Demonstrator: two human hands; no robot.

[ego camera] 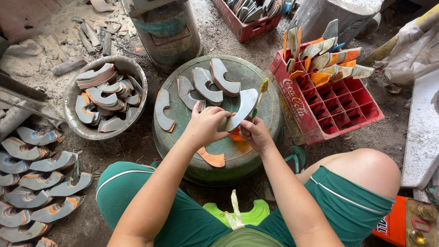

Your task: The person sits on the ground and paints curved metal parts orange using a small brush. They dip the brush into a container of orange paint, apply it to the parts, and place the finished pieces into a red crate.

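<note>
So, biggest to smallest:
work surface: upturned green drum lid (270,123) is carrying several loose grey curved blades
held piece: grey curved sole-shaped blade (242,110) is sitting over the lid's middle, long axis running from lower left up to the right
left hand (206,126): is clamping the blade's lower left end
right hand (256,133): is pinching a small brush (259,96), which is poking up just right of the blade, so this hand is nearer the blade's upper end
</note>
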